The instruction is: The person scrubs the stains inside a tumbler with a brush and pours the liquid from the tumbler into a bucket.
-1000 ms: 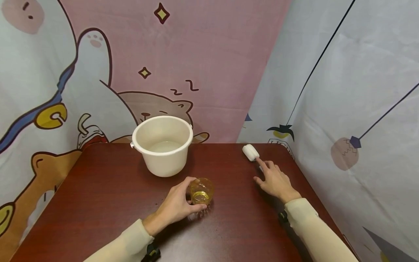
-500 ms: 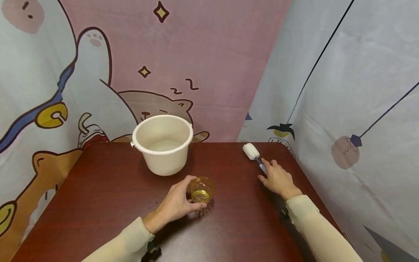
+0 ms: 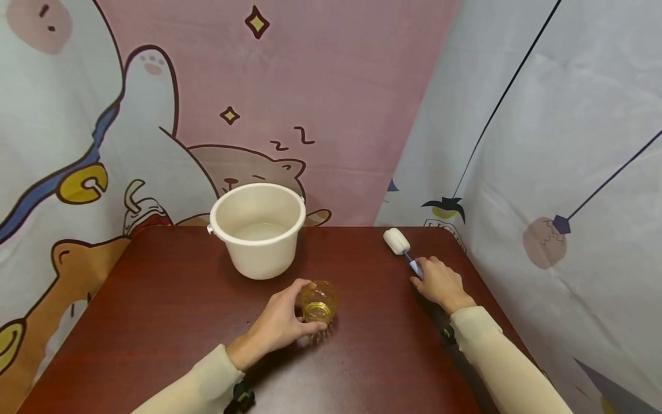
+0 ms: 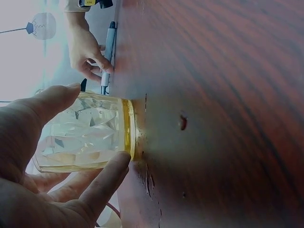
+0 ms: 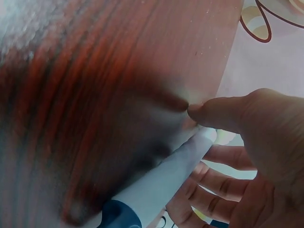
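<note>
My left hand holds a yellowish clear glass above the table's middle, thumb on one side and fingers on the other. In the left wrist view the faceted glass appears sideways, its thick yellow base close to the tabletop. At the right, a brush with a white sponge head lies on the table. My right hand is at its pale handle. The right wrist view shows that handle between thumb and curled fingers; the fingers reach its edge, and the fingertips are partly hidden.
A cream bucket with pale liquid in it stands behind the glass, left of centre. The dark red tabletop ends at a patterned cloth behind and along the right. A few small marks or drops lie near the glass.
My right hand has drawn back from the sponge head along the handle, and its extended index finger has curled in. The glass and my left hand have stayed in place.
</note>
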Available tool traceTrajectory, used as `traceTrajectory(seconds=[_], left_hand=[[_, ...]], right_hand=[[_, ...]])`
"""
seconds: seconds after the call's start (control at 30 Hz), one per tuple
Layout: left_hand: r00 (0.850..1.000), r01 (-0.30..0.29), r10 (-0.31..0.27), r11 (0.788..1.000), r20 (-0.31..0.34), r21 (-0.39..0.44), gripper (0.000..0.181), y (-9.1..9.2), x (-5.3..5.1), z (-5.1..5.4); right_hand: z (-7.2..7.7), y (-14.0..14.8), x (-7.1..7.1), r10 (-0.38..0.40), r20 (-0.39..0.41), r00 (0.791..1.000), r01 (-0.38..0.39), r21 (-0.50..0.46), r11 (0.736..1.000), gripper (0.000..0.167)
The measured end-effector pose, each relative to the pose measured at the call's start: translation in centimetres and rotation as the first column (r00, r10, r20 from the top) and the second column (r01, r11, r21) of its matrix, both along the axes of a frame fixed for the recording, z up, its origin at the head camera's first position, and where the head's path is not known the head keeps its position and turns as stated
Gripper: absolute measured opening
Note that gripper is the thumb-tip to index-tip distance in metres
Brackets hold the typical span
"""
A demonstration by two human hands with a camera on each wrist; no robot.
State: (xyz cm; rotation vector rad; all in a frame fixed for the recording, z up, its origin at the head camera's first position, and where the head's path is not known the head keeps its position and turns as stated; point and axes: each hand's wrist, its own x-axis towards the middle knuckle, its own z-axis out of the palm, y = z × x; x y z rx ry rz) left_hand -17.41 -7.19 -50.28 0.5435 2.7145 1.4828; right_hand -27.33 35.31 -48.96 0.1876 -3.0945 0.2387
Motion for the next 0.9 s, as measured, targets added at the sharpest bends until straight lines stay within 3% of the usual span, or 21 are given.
traceTrajectory(seconds=[0.43,0.9], left_hand=[[1.0,0.002,-0.002,1.0,-0.022,-0.005,0.081,0.01,0.09,0.02],[1.0,0.002,-0.002,1.0,-0.023,-0.009,0.081,0.0,0.07,0.01]], right_hand=[[-0.22,0.12,-0.21,-0.012,-0.033,0.999,0.011,-0.041,0.999,0.03],[0.03,-0.22,0.03,-0.023,-0.059,0.998,0.023,-0.001,1.0,0.015]])
